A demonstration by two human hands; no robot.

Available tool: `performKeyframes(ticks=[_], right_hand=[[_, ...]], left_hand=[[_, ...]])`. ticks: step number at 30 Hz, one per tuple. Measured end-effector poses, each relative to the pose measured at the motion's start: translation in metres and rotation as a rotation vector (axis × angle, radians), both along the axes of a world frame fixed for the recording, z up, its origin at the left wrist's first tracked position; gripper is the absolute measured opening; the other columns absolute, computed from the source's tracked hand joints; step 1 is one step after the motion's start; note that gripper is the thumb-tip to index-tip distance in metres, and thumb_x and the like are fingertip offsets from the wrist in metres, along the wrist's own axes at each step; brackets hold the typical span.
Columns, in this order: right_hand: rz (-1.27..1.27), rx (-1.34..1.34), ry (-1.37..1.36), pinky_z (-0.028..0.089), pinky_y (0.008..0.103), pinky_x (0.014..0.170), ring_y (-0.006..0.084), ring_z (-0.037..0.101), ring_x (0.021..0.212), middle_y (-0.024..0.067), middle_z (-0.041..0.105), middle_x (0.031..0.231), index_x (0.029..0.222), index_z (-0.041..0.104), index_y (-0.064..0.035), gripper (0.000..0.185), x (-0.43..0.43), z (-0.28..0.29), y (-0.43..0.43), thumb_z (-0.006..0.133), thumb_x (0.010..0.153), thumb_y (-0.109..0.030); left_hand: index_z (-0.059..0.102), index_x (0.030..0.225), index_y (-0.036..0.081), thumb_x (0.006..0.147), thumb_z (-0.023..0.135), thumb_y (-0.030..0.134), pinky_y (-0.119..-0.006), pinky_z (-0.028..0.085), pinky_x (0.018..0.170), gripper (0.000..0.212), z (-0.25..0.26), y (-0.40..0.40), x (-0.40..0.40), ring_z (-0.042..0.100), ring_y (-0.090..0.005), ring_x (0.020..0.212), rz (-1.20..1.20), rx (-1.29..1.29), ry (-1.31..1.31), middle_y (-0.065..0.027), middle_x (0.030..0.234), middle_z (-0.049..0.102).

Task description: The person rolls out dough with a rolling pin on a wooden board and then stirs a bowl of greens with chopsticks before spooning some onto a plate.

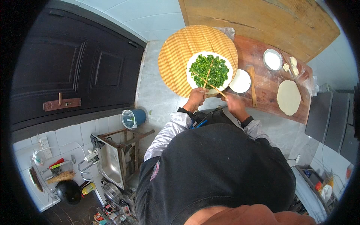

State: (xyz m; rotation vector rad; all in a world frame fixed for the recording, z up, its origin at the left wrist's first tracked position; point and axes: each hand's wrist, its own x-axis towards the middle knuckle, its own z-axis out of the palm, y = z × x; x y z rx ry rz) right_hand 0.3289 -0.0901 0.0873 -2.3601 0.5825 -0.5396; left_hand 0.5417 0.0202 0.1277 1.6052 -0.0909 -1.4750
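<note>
Chopped leafy greens [218,69] are spread over a pale round dough sheet [191,82] on a round slatted mat [174,56]. My left hand [197,97] grips one wooden chopstick [207,74], whose far end lies in the greens. A second wooden chopstick [216,90] is held in my right hand [234,104]; it crosses the first over the near part of the greens. Right of the mat, a small white disc [240,81], perhaps a plate or lid, lies near a wooden spatula [253,87].
On the wooden board [265,97] are a rolled dough sheet [288,97], a bowl of white powder [272,60], small dough pieces [294,66] and a thin rolling stick [299,89]. A blue bucket [139,117] stands on the floor at left, near a steel sink [109,159].
</note>
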Motion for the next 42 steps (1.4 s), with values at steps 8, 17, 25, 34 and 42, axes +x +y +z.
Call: performKeyframes(ticks=[8,17,25,34,42], right_hand=[[-0.154,0.023,0.173,0.044,0.0503,0.056,0.0420,0.058,0.063,0.0219,0.059,0.067,0.098,0.056,-0.0049,0.018,0.013,0.011,-0.042,0.046,0.095,-0.020],[0.002,-0.131,0.206,0.046,0.0477,0.055,0.0374,0.060,0.062,0.0176,0.061,0.069,0.090,0.057,-0.0052,0.020,0.008,0.018,-0.027,0.047,0.094,-0.022],[0.123,-0.124,0.085,0.044,0.0463,0.053,0.0337,0.060,0.060,0.0184,0.059,0.068,0.091,0.058,-0.0069,0.017,0.012,0.031,-0.013,0.048,0.093,-0.021],[0.056,-0.079,-0.024,0.044,0.0492,0.053,0.0397,0.058,0.060,0.0197,0.060,0.069,0.088,0.056,-0.0033,0.019,0.015,0.042,-0.012,0.046,0.093,-0.019],[-0.214,-0.078,0.283,0.045,0.0477,0.054,0.0364,0.059,0.060,0.0152,0.061,0.069,0.087,0.056,-0.0057,0.020,0.014,0.027,-0.035,0.046,0.093,-0.021]], left_hand=[[0.065,0.096,-0.002,0.098,0.048,0.020,-0.024,0.028,0.038,0.028,-0.012,0.015,0.012,0.037,-0.0078,0.044,-0.072,0.020,-0.219,0.0024,0.058,0.046],[0.070,0.085,0.000,0.083,0.062,0.020,-0.043,0.049,0.066,0.022,-0.022,0.028,0.016,0.064,-0.0368,0.073,-0.237,0.009,-0.978,-0.0222,0.075,0.064],[0.071,0.085,0.001,0.082,0.066,0.020,-0.038,0.048,0.058,0.019,-0.018,0.030,0.022,0.064,-0.0302,0.061,-0.232,0.016,-1.091,-0.0164,0.065,0.064],[0.071,0.084,0.003,0.079,0.066,0.019,-0.044,0.050,0.064,0.018,-0.005,0.030,0.022,0.064,-0.0368,0.069,-0.216,0.055,-1.098,-0.0202,0.074,0.065],[0.070,0.081,0.003,0.074,0.067,0.014,-0.044,0.049,0.063,0.012,-0.006,0.037,0.019,0.062,-0.0357,0.071,-0.218,0.040,-1.335,-0.0170,0.074,0.065]])
